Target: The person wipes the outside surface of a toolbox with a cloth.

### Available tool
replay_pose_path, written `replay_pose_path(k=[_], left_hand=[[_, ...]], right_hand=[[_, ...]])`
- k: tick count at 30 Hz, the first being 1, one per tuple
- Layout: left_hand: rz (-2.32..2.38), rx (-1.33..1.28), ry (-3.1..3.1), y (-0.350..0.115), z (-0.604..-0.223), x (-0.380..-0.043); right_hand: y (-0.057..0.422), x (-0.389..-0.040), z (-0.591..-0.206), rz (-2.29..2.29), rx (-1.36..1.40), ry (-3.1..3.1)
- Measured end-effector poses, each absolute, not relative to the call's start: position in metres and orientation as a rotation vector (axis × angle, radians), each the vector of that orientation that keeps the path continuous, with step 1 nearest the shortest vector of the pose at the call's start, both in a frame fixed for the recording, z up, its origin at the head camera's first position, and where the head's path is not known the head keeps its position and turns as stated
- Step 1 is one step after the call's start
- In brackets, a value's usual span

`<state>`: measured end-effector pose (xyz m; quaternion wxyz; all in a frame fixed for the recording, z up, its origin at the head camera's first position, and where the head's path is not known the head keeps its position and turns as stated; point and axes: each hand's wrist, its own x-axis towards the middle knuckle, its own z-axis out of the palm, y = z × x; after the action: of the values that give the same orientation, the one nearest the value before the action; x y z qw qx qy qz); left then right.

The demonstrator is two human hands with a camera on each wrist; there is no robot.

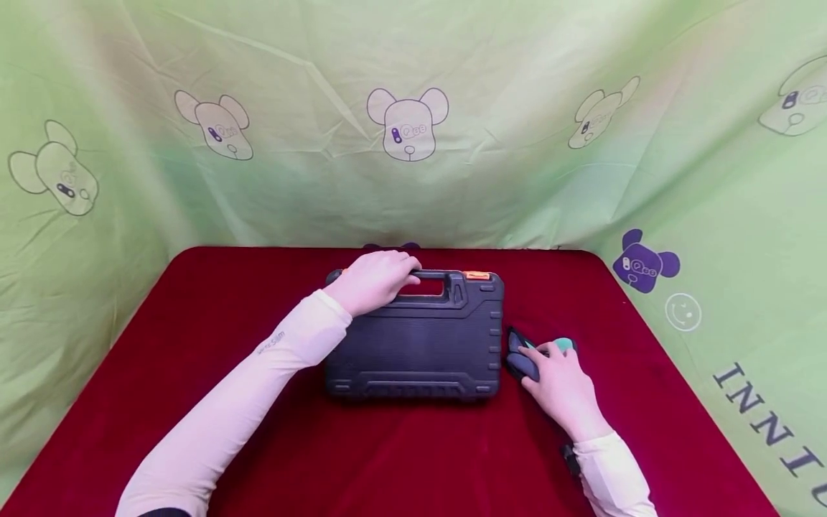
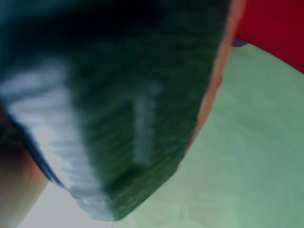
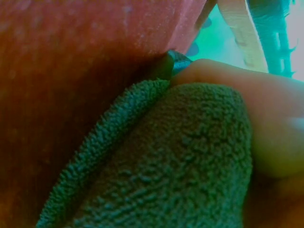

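A black plastic tool case (image 1: 413, 352) stands mid-table with its handle at the top and an orange latch (image 1: 477, 275) beside it. My left hand (image 1: 377, 278) grips the left part of the handle, fingers curled over the bar. To the right of the case, my right hand (image 1: 563, 388) holds a dark soft item (image 1: 522, 365) with teal parts, thumb on its near side. The hand hides much of that item, so I cannot tell its kind. Up close in the right wrist view it has a fuzzy surface (image 3: 175, 156). A blurred dark ridged surface fills much of the left wrist view.
Dark red cloth covers the table (image 1: 213, 316). Behind it and along both sides hangs a pale green curtain (image 1: 504, 194) with bear-head prints. A black band (image 1: 571, 459) sits at the right wrist.
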<state>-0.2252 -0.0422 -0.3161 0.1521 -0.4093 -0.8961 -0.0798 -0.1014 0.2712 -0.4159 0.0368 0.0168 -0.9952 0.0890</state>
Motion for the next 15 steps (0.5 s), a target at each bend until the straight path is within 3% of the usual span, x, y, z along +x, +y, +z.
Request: replay_pose_path(k=[15], left_hand=[[-0.324, -1.239, -2.951, -0.034, -0.357, -0.295]], right_hand=[[0.273, -0.102, -0.417, 0.263, 0.062, -3.038]])
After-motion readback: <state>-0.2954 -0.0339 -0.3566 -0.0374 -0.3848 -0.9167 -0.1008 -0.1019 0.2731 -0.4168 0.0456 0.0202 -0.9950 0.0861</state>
